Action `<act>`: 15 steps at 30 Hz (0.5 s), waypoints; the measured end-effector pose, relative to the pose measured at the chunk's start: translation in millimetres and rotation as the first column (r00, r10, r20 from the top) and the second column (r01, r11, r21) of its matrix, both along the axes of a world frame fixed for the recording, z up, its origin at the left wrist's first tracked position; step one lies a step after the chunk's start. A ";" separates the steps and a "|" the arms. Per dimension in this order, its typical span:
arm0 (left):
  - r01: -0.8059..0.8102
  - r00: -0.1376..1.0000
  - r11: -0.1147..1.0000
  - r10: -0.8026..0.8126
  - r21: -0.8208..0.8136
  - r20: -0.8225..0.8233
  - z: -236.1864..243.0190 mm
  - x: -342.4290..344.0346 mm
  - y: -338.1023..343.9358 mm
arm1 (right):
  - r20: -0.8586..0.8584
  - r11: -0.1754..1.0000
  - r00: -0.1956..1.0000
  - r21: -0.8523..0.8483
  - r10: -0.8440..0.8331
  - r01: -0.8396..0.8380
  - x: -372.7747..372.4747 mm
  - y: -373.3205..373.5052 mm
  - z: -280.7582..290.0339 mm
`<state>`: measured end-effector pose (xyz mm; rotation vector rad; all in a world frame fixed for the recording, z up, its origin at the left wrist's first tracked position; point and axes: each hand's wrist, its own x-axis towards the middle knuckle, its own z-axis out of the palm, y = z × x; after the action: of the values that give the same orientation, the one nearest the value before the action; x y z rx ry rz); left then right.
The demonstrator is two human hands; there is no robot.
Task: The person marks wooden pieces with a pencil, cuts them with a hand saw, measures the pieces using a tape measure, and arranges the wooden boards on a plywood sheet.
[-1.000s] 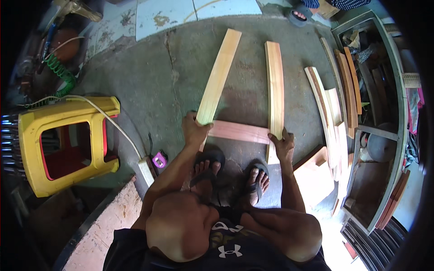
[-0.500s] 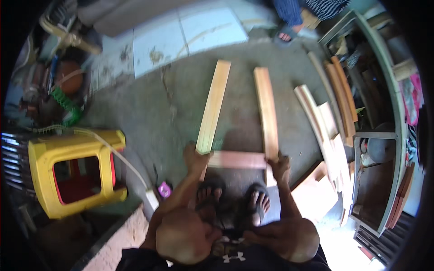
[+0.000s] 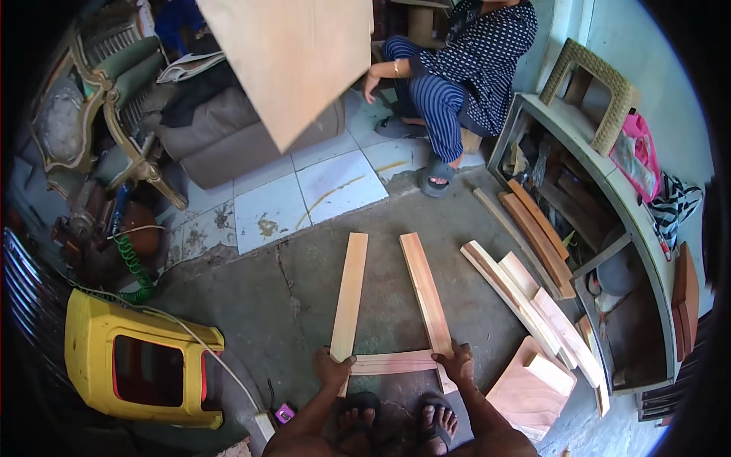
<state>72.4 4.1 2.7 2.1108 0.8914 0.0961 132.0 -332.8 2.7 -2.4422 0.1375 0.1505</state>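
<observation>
Two long planks lie on the concrete floor ahead of me, a left plank and a right plank. Between them, near my feet, a shorter crosspiece joins up in a rough H shape. My left hand is closed around the left plank where it meets the crosspiece, thumb on top. At the other corner, my right hand grips the right plank, its thumb near the crosspiece's end. Short plank ends reach past both hands toward my sandalled feet. The fingers' undersides are hidden.
Loose boards and a square wooden panel lie to the right, beside an open cabinet frame. On the left stand a yellow plastic stool, a cable and a purple tape measure. A person sits at the back.
The view has tilted up, bringing in the sofa, a large pale board and more of the seated person. Both hands still grip the same plank corners.
</observation>
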 end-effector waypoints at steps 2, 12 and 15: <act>0.065 0.997 0.998 -0.065 -0.020 -0.029 -12.3 -1.0 10.5 | -0.041 1.000 0.999 -0.020 0.021 -0.022 4.3 5.5 7.7; -0.041 0.748 0.996 -0.020 0.076 0.663 124.0 99.1 25.3 | -0.122 0.618 0.703 -0.390 0.700 -0.683 17.2 55.3 50.4; -0.009 0.604 0.997 0.065 -0.075 0.795 211.0 161.7 51.8 | -0.152 0.533 0.630 -0.406 0.761 -0.742 17.8 53.3 54.4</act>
<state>234.1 55.9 213.8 1.6875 0.3613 0.9574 149.9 -279.5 57.1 -2.7751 -1.0589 0.4944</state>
